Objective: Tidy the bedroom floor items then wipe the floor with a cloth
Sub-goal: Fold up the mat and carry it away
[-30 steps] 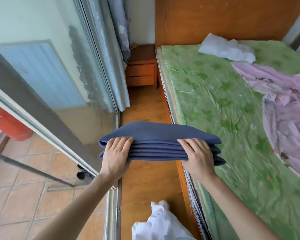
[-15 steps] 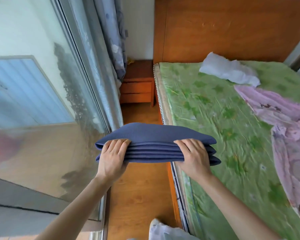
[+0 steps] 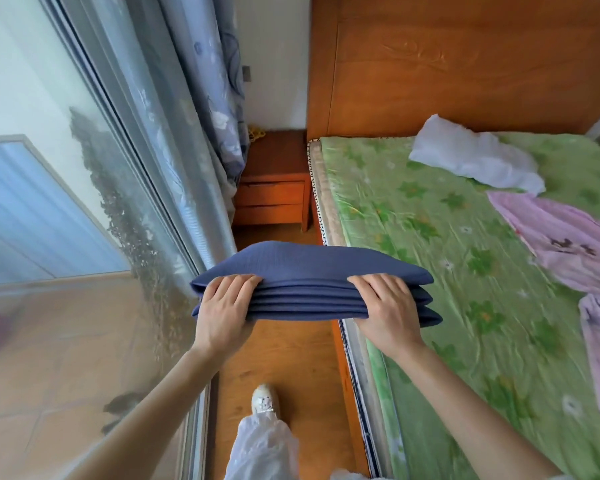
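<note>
A folded dark blue blanket (image 3: 309, 268) lies flat in several layers between my hands, held at chest height over the narrow strip of wooden floor (image 3: 284, 355) and the bed's left edge. My left hand (image 3: 222, 310) grips its near left corner, fingers on top. My right hand (image 3: 385, 310) grips the near right side the same way. The blanket's right end overhangs the green flowered mattress (image 3: 430, 237).
A pink crumpled sheet (image 3: 561, 244) and a white cloth (image 3: 471, 157) lie on the bed. A wooden nightstand (image 3: 274, 188) stands ahead by the headboard (image 3: 447, 64). A glass sliding door (image 3: 84, 220) and blue curtain (image 3: 208, 98) line the left. My shoe (image 3: 264, 400) is on the floor.
The view has tilted upward and moved forward along the bed. Both hands keep the same hold on the blanket, which stays level.
</note>
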